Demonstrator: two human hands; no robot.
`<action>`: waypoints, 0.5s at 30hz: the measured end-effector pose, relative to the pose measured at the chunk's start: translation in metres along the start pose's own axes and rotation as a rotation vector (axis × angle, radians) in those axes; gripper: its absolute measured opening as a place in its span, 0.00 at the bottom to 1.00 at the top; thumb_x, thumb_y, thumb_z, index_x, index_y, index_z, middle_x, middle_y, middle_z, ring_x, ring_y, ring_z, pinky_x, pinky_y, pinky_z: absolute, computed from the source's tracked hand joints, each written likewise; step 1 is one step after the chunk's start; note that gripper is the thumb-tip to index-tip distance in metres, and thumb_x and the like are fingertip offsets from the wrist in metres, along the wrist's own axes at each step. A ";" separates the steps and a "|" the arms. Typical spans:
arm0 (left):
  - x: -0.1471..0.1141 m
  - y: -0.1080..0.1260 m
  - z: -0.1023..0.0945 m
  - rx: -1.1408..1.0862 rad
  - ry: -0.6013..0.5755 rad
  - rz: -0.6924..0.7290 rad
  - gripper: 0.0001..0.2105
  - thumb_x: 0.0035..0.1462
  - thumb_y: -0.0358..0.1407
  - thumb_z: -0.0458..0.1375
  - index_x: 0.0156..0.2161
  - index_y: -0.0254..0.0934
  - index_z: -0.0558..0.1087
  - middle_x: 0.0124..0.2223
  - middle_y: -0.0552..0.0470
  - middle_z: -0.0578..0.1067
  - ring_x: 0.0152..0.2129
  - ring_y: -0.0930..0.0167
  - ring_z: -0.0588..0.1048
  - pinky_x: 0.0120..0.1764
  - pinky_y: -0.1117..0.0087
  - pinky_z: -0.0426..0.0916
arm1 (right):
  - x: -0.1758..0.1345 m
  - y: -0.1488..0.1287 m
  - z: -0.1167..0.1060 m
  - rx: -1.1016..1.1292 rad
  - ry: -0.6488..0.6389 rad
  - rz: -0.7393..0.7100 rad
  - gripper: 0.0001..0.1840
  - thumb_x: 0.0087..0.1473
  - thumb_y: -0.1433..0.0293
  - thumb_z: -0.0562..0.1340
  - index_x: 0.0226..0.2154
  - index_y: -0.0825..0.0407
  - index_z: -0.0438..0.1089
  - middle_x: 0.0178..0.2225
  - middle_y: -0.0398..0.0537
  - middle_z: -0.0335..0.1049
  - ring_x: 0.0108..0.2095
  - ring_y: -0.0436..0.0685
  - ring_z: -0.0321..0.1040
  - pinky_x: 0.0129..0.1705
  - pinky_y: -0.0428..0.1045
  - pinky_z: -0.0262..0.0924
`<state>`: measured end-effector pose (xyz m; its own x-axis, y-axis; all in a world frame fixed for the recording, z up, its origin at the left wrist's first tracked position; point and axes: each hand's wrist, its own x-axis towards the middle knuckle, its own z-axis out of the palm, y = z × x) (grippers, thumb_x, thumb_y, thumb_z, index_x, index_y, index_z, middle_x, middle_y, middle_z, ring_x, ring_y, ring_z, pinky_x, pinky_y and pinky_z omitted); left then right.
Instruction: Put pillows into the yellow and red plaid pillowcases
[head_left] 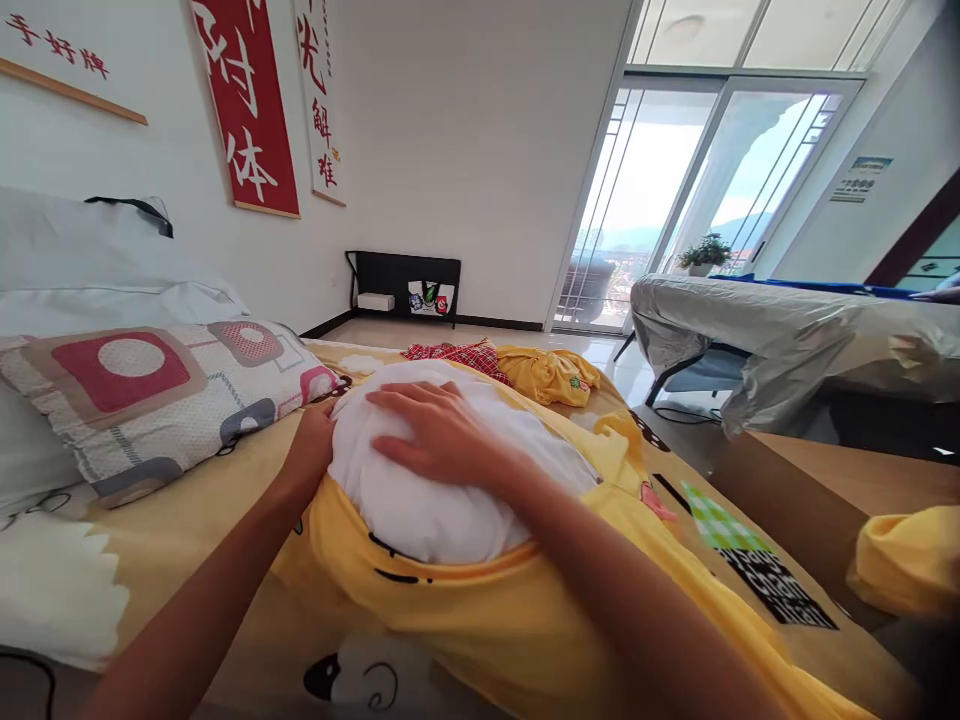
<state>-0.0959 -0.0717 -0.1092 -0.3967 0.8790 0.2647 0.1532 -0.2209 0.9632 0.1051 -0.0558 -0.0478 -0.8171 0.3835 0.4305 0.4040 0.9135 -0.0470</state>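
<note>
A plump white inner cushion (442, 510) bulges out of the opening of a yellow fabric cover (465, 600) with black printed marks. My right hand (431, 430) lies flat on top of the white bulge, its fingers spread. At the bulge's left edge rests my left hand (319, 430), its fingers hidden behind the white cloth. More of the yellow fabric, with a small red print, trails to the right and toward me. All of it sits on a tan patterned bed sheet (247, 590).
A patterned pillow (180, 400) lies at left. Beyond the cushion are red checked cloth (461, 355) and bunched yellow cloth (551, 375). At right stand a cardboard box (810, 500) with yellow fabric (907, 560) and a plastic-covered table (750, 310). A black shelf (405, 275) stands by the wall.
</note>
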 end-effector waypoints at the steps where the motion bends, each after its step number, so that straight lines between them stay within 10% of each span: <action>1: -0.002 0.004 -0.002 -0.082 0.002 -0.069 0.19 0.37 0.43 0.64 0.34 0.32 0.75 0.28 0.49 0.78 0.29 0.63 0.76 0.31 0.66 0.73 | 0.004 -0.002 0.005 -0.001 -0.036 -0.001 0.26 0.61 0.57 0.56 0.59 0.46 0.60 0.56 0.50 0.66 0.55 0.61 0.61 0.56 0.58 0.52; 7: 0.003 -0.010 -0.003 -0.364 -0.058 -0.569 0.13 0.40 0.35 0.62 0.35 0.31 0.74 0.28 0.45 0.78 0.26 0.61 0.77 0.28 0.63 0.74 | -0.011 0.009 0.068 -0.145 -0.361 -0.025 0.17 0.58 0.61 0.58 0.46 0.51 0.72 0.43 0.52 0.74 0.41 0.61 0.71 0.43 0.55 0.63; 15: 0.002 -0.010 -0.014 -0.314 -0.107 -0.598 0.13 0.38 0.34 0.58 0.33 0.35 0.72 0.27 0.46 0.77 0.29 0.59 0.78 0.30 0.61 0.74 | -0.001 -0.021 0.131 -0.335 -0.546 -0.087 0.07 0.52 0.71 0.62 0.33 0.53 0.77 0.37 0.59 0.77 0.43 0.65 0.72 0.49 0.63 0.60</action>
<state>-0.1114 -0.0733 -0.1179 -0.2368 0.9216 -0.3075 -0.3408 0.2175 0.9146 0.0437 -0.0582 -0.1650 -0.9084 0.4048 -0.1045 0.3617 0.8863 0.2892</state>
